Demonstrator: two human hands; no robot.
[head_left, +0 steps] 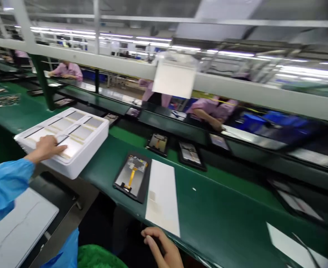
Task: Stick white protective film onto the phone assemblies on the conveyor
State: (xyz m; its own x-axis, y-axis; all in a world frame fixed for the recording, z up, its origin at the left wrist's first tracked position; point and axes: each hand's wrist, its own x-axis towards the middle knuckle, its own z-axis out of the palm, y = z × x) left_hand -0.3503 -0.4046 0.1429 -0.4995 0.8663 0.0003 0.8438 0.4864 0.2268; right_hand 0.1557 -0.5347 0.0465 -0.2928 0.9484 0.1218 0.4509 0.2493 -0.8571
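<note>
My left hand [48, 149], in a blue sleeve, rests over the near edge of a white foam tray [77, 163] at the left, its fingers spread on the flat panels [76, 145] lying inside. No panel is lifted. Low in the middle, my right hand [164, 247] hangs at the table's front edge with its fingers curled together; whether anything is between them cannot be made out. A device with an orange flex cable [132, 176] lies on a black pad, beside a white sheet [162, 197] on the green table.
Behind the green table [222, 219], a conveyor carries dark trays with devices [190, 153]. A white board [15, 227] lies low at left. Tweezers [306, 247] lie over a white sheet at right. People in pink work across the line beneath a white rail.
</note>
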